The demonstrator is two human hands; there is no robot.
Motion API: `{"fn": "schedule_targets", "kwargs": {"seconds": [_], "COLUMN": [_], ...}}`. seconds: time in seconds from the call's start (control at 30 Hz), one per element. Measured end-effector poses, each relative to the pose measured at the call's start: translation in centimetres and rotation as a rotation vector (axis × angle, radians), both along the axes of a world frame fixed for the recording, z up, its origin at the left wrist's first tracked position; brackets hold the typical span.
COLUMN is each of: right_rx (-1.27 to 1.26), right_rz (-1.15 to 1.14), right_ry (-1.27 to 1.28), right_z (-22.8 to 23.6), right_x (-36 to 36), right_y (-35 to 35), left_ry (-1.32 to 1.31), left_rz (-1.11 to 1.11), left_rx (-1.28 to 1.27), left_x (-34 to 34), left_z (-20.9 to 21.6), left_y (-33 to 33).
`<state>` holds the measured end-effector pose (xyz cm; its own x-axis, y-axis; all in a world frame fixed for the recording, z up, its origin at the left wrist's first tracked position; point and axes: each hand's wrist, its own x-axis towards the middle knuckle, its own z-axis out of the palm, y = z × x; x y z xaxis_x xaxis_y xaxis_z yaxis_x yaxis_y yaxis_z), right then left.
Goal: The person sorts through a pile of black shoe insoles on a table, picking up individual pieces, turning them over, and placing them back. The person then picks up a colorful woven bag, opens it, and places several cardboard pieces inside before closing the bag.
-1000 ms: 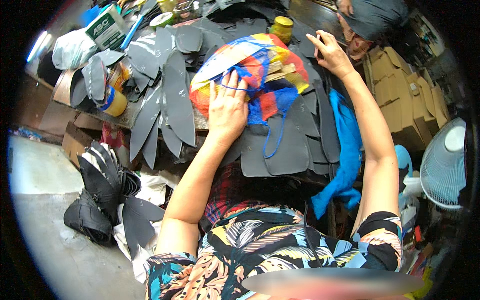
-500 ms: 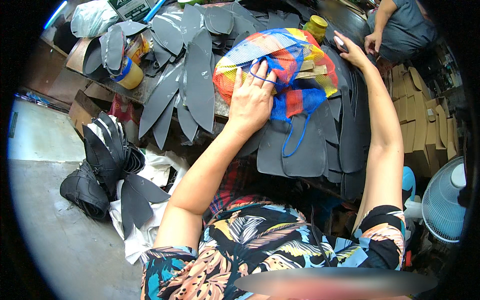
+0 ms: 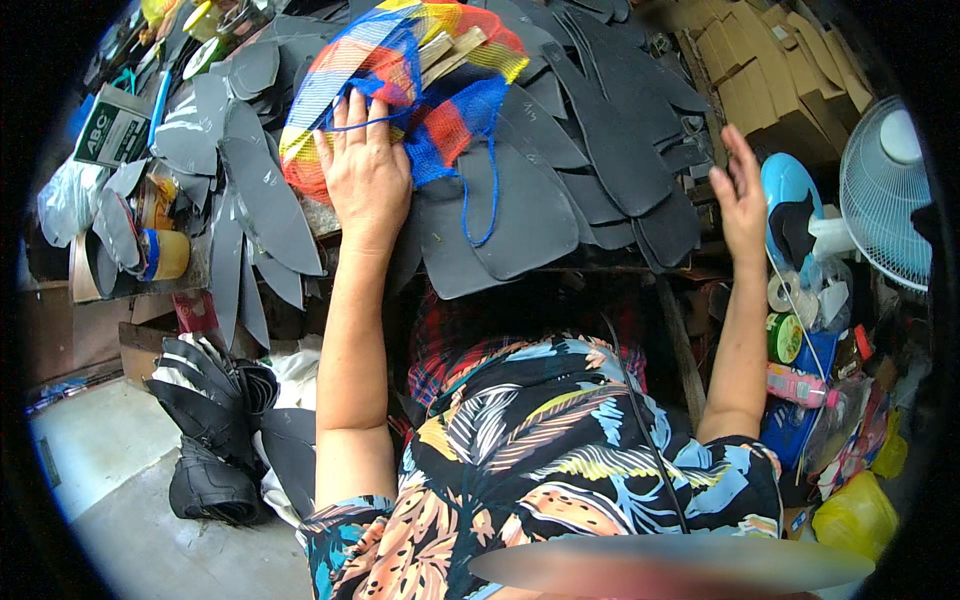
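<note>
My left hand (image 3: 368, 190) lies flat on a mesh bag (image 3: 462, 120) in blue, red and yellow, fingers stretched out over its gathered side. Pale flat strips (image 3: 455, 58) show at the bag's top, and a blue cord loop hangs from its lower edge. Beneath and around the bag are dark grey foam sheets (image 3: 515, 220) cut in sole-like shapes, overlapping on the worktable. My right hand (image 3: 742, 205) is raised in the air beyond the table's right side, fingers extended, with nothing visible in it.
At right stand a white and blue fan (image 3: 885, 180) and cardboard pieces (image 3: 760, 70), with a pink bottle (image 3: 800, 385) among clutter below. A blue-lidded jar (image 3: 165, 255) is at the table's left edge. Bundled black pieces (image 3: 205, 400) sit lower left.
My right hand has come back from the far side of the sheets, nearer to me. My left hand stays on the mesh bag. The whole view has swung to the right.
</note>
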<state>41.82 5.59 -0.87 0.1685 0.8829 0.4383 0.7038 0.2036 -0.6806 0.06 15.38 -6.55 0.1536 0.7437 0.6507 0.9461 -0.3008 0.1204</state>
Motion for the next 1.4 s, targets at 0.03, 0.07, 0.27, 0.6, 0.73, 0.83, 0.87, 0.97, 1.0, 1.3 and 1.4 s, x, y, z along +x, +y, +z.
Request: {"fn": "schedule_targets", "kwargs": {"seconds": [0.03, 0.07, 0.27, 0.6, 0.73, 0.83, 0.87, 0.97, 1.0, 1.3, 1.4], "right_rx": [-0.027, -0.114, -0.141, -0.135, -0.143, -0.025, 0.031, 0.084, 0.101, 0.193, 0.369], "right_rz": [0.013, -0.069, 0.072, 0.141, 0.106, 0.069, 0.113, 0.315, 0.385, 0.859, 0.762], "right_ry": [-0.014, 0.017, 0.058, -0.272, -0.387, -0.481, -0.452, -0.356, -0.374, -0.397, -0.545], "right_z": [-1.2, -2.2, -4.9, -3.4, -2.5, -0.3, 0.8, 3.4, 4.0, 3.6, 2.6], "right_x": [0.0, 0.0, -2.5, -5.8, -6.0, -6.6, -7.0, -9.7, -11.0, -22.9, -24.4], "right_y": [-1.5, -2.9, -5.6, -3.7, -2.9, -1.6, -1.0, 1.1, 1.9, 11.7, 14.8], "left_ry": [0.013, 0.02, 0.045, -0.194, -0.653, -0.602, -0.611, -0.641, -0.614, -0.489, -0.609], "left_rz": [0.007, 0.008, 0.016, -0.109, -0.128, -0.139, -0.172, -0.227, -0.215, -0.26, -0.332], "left_rx": [-0.001, -0.005, 0.005, -0.223, -0.374, -0.172, -0.127, -0.119, -0.116, -0.047, 0.001], "left_x": [0.0, 0.0, -0.3, -1.7, -2.7, -3.5, -3.7, -3.5, -3.3, -2.0, -1.9], "left_z": [0.0, 0.0, -0.4, 4.6, 6.4, 7.3, 7.5, 7.7, 7.7, 8.6, 8.8], "left_y": [0.0, 0.0, 0.1, -0.7, -0.9, -0.4, -0.2, 0.1, 0.0, -0.1, -0.2]}}
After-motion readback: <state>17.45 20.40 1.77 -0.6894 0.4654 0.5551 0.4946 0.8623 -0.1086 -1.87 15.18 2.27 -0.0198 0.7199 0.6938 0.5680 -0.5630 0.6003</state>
